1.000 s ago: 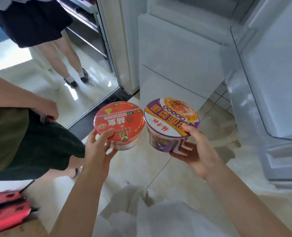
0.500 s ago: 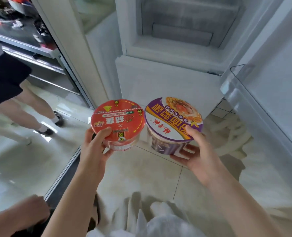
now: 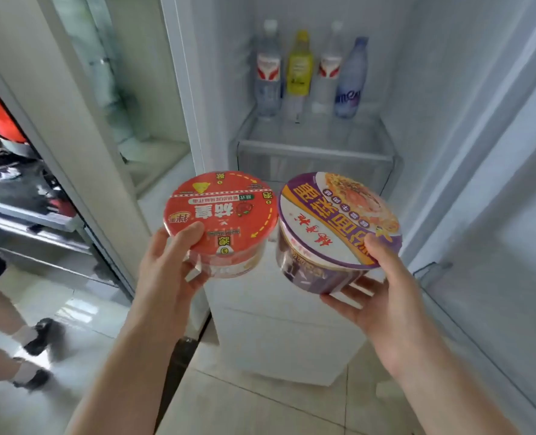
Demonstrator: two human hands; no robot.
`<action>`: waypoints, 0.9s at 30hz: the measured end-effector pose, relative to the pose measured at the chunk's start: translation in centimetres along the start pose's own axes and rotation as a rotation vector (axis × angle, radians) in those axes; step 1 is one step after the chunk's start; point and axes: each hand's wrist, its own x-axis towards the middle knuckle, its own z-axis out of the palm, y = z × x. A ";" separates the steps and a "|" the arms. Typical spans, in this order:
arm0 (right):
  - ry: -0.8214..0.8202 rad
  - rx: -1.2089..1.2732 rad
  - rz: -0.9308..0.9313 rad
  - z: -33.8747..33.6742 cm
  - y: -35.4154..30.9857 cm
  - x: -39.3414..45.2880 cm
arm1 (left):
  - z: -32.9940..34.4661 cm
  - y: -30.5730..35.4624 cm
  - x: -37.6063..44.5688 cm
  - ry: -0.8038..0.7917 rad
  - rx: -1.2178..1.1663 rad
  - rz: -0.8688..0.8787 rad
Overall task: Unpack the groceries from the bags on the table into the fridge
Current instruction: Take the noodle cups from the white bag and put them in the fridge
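Observation:
My left hand [image 3: 166, 277] grips a red instant noodle bowl [image 3: 221, 215], thumb on its lid and fingers under it. My right hand [image 3: 383, 296] holds a purple instant noodle bowl [image 3: 332, 227] the same way. Both bowls are side by side, nearly touching, held up in front of the open fridge [image 3: 417, 89]. Behind them is a clear fridge drawer [image 3: 313, 152] under a glass shelf.
Several drink bottles [image 3: 299, 70] stand at the back of the shelf. The open fridge door [image 3: 505, 215] is on the right. White lower drawers [image 3: 285, 340] sit below the bowls. Another person's legs and black shoes [image 3: 40, 337] are at the left on a glossy floor.
The view has risen from the fridge's lower drawers to its shelf with bottles. Both bowls are now held higher and closer to the fridge interior. The grips are unchanged.

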 end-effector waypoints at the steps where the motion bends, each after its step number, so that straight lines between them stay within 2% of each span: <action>1: -0.002 0.001 -0.027 0.6 -1.1 0.6 | 0.9 0.8 1.0 -0.008 -0.005 0.021; 11: -0.041 0.024 -0.265 5.5 -10.5 4.7 | 8.9 8.1 7.7 -0.071 -0.041 0.184; 21: -0.079 0.045 -0.435 10.1 -16.9 5.1 | 12.4 16.3 10.9 -0.195 -0.015 0.277; 27: -0.114 0.114 -0.573 12.9 -21.7 5.5 | 15.0 21.8 12.6 -0.280 -0.001 0.400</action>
